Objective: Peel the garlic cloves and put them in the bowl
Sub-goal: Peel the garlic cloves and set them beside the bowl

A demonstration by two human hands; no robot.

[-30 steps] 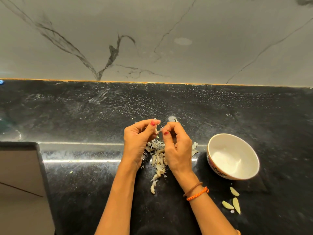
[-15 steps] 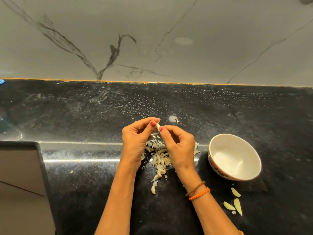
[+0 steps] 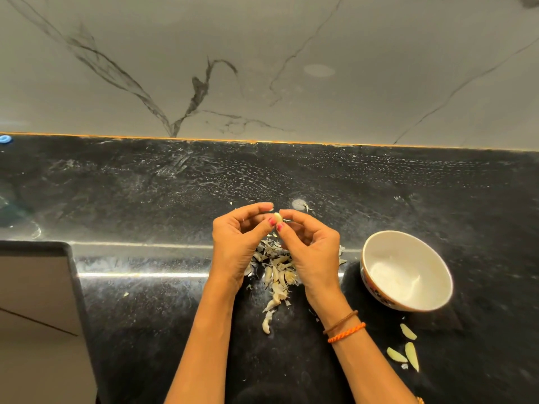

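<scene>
Both hands are raised above the middle of the black counter [image 3: 437, 182], fingertips meeting. The left hand [image 3: 236, 243] and the right hand [image 3: 313, 252] together pinch one garlic clove [image 3: 278, 218] between thumbs and forefingers. The clove is small, pale and smooth on its visible face; whether any skin remains on the far side cannot be told.

Risks, as judged: the clove is slick and held only at the fingertips, so a hard pull on the skin could flick it onto the counter or into the peel pile [image 3: 275, 269] directly beneath. The bowl [image 3: 407, 271] stands toward the right edge, apart from the hands, and appears empty; a careless toss could miss it. Three cloves [image 3: 408, 349] lie near the front edge, beside the bowl.
</scene>
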